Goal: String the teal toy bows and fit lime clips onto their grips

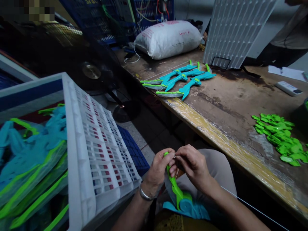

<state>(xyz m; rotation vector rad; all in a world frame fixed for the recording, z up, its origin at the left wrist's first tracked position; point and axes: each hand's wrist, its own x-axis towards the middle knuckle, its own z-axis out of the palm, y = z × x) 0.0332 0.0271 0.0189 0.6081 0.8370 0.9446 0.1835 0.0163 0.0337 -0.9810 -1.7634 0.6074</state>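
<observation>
My left hand [157,168], with a metal bracelet at the wrist, grips the upper end of a green limb on a blue-and-green plastic toy bow [179,195]. The bow rests over my lap, its blue part lowest. My right hand [192,163] is pinched at the tip of that limb, on a thin white string [250,205] that runs off to the lower right. The fingertips of both hands nearly meet there, and the string's end is too small to make out.
A white crate [81,154] of blue-and-green bows stands at left. On the table [231,96] lie three similar bows [184,77], green pieces [281,138], a white sack [168,38], a remote [288,88] and an upright pale rack [235,32]. A person stands at back right.
</observation>
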